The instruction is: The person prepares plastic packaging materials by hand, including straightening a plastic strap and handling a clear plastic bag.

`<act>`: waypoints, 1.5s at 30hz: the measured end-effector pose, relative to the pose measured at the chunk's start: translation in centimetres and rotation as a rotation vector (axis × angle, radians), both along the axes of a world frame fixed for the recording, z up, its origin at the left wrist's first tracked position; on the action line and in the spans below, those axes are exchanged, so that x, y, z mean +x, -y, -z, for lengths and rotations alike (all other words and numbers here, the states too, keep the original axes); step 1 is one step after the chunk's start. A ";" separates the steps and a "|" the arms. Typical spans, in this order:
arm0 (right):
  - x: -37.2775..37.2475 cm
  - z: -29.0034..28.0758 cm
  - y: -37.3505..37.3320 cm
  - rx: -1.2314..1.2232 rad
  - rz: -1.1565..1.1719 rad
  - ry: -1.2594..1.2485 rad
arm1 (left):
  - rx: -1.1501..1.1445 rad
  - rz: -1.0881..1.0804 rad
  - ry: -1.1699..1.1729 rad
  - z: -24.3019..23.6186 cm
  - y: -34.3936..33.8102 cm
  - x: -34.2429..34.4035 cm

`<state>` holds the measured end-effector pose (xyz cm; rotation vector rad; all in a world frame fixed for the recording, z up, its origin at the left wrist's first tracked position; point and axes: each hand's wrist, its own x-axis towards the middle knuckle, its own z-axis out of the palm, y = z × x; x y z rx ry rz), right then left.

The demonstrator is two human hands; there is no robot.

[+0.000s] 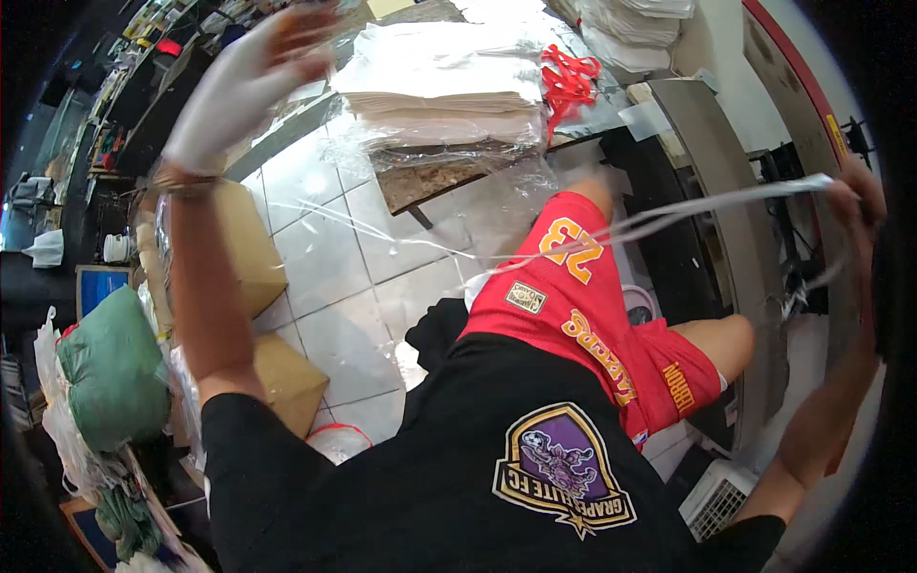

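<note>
My right hand (855,196) is raised at the far right, its fingers closed on a bundle of thin white strings (669,212). The strings stretch leftward over my lap, and their loose ends trail above the floor tiles. At the upper left my left hand (253,86) is lifted, in a white glove that leaves the fingertips bare. It is smeared by motion, but its fingers look spread with nothing in them. Ahead of me a stack of flat white pieces (439,72) lies on a low wooden table (425,179), with clear plastic film around it. Tangled red strings (570,81) lie at its right.
Cardboard boxes (287,377) stand on the tiled floor at my left, near a full green bag (115,368). Cluttered dark shelves (143,134) line the far left. A grey panel (721,191) rises close on the right, with a white plastic crate (718,498) lower down.
</note>
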<state>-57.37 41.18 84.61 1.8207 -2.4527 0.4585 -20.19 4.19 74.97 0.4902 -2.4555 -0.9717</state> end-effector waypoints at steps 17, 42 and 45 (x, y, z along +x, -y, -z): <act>-15.4 11.3 -4.0 0.380 0.169 0.942 | 0.596 -0.123 0.291 11.5 5.2 11.3; -27.5 18.9 -10.5 0.029 0.247 1.135 | -0.576 -1.698 0.481 -5.4 16.5 43.0; -30.0 19.9 -13.5 -0.036 0.342 1.105 | -0.568 -1.727 0.531 -6.5 18.8 45.5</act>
